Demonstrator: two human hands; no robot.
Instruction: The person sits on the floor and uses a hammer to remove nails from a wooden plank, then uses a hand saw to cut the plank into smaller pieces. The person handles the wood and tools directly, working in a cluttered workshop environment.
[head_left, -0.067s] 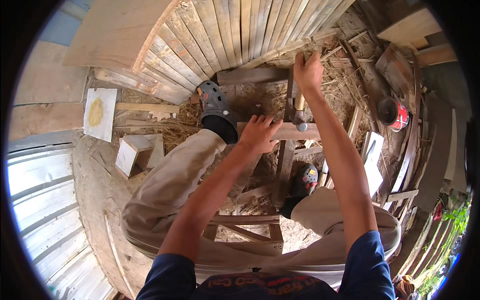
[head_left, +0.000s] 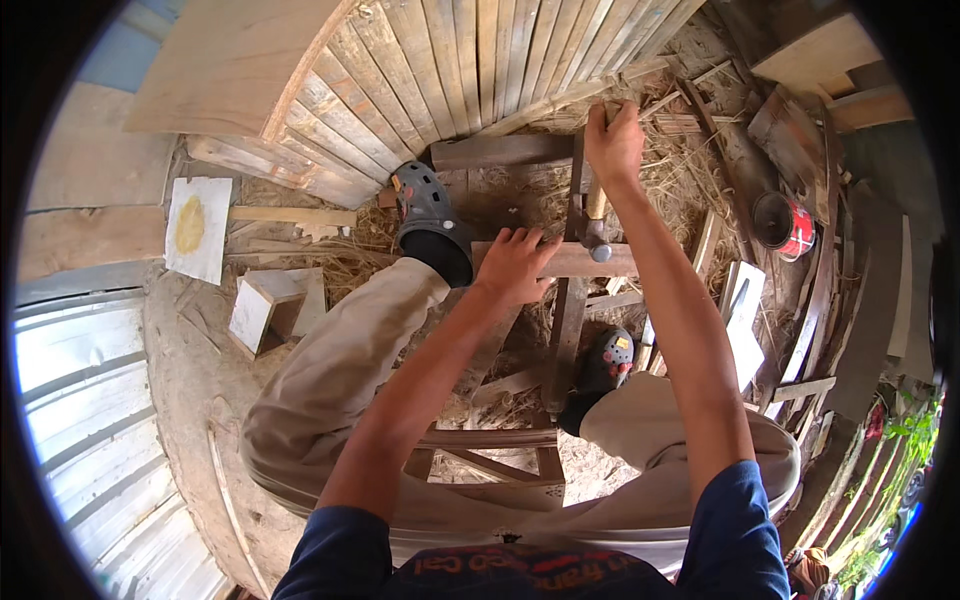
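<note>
My left hand lies flat, fingers spread, on a wooden crossbar of a small timber frame on the ground. My right hand is raised above it, closed on the handle of a hammer whose metal head hangs down just over the crossbar's right part. My left foot in a grey clog rests beside the frame's left end. The right foot in a dark clog stands by its long upright piece.
A curved wall of wooden planks rises ahead. Straw and wood offcuts cover the ground. A small open wooden box and a white sheet with a yellow patch lie left. A red tin can sits right. Corrugated metal runs lower left.
</note>
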